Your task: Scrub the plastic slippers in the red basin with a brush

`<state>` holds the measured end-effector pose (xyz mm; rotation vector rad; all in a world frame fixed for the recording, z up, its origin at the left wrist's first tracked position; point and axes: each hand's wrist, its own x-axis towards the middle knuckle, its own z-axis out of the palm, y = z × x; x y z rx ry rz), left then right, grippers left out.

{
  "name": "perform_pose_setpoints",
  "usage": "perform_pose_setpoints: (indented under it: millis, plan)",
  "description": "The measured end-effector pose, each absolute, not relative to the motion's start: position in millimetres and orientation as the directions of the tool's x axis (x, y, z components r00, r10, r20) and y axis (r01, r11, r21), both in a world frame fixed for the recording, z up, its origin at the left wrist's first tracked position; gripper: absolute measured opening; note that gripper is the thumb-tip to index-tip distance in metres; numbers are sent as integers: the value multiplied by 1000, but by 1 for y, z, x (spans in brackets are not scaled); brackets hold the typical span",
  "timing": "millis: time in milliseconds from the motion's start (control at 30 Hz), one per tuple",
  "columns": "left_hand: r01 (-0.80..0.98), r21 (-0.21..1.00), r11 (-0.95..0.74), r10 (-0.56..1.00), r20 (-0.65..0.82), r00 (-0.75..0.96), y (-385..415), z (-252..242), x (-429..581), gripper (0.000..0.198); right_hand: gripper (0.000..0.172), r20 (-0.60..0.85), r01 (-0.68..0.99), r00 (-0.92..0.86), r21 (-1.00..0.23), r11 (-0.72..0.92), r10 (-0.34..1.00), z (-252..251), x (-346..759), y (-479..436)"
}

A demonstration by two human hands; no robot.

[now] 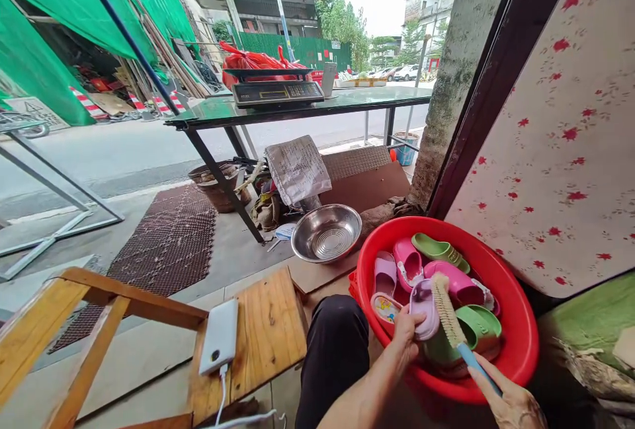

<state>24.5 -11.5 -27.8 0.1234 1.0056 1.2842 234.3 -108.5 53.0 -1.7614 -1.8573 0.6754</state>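
Note:
My left hand [407,336] grips a lilac clog [424,313] over a round red tub [526,350]. A scrub brush [449,313] with pale bristles and a blue handle is in my right hand [508,396], its bristle end beside the lilac clog. Whether the bristles touch the clog I cannot tell. Around them in the tub lie pink clogs [449,278], green clogs [479,326], another green clog [439,250] at the far side and a purple clog [385,275]. The bottom of the tub is hidden under the shoes.
A steel basin [327,234] sits on the floor beyond my knee. On my left, a wooden chair [268,323] carries a white power bank [219,336] with a cable. Ahead stands a glass-topped table [372,95] with a scale [278,92]; a floral panel [560,151] rises at right.

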Motion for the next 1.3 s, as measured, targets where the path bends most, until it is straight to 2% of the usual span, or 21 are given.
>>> perform_pose_setpoints:
  millis: [200, 367, 567, 667, 800, 1000, 1133, 1300]
  plan:
    - [-721, 571, 393, 872, -480, 95, -18, -10, 19, 62, 48, 10, 832, 23, -555, -13, 1000, 61, 259, -45]
    - [-715, 575, 398, 889, -435, 145, -26, 5, 3, 67, 45, -11, 864, 47, -501, -47, 999, 79, 272, -11]
    - [-664, 589, 460, 865, -465, 187, -30, 7, -12, 69, 43, -38, 902, 89, -422, -96, 995, 95, 263, -1]
    - [-640, 619, 456, 876, -439, 200, -31, 7, -15, 71, 43, -15, 945, 107, -309, -106, 994, 108, 256, -9]
    - [-654, 645, 396, 898, -420, 129, -30, 8, -12, 81, 40, 18, 984, -5, -180, 9, 1000, 121, 247, -37]
    - [-636, 670, 383, 892, -446, 68, -26, 7, -7, 82, 37, 55, 953, -140, -264, 150, 989, 119, 247, -71]
    - [-603, 686, 407, 896, -428, 117, -28, 11, -8, 84, 37, -21, 967, -52, -250, 45, 998, 117, 262, -48]
    - [-553, 731, 401, 906, -406, 120, -33, 16, -10, 85, 40, -149, 981, 80, -162, -104, 986, 115, 269, -12]
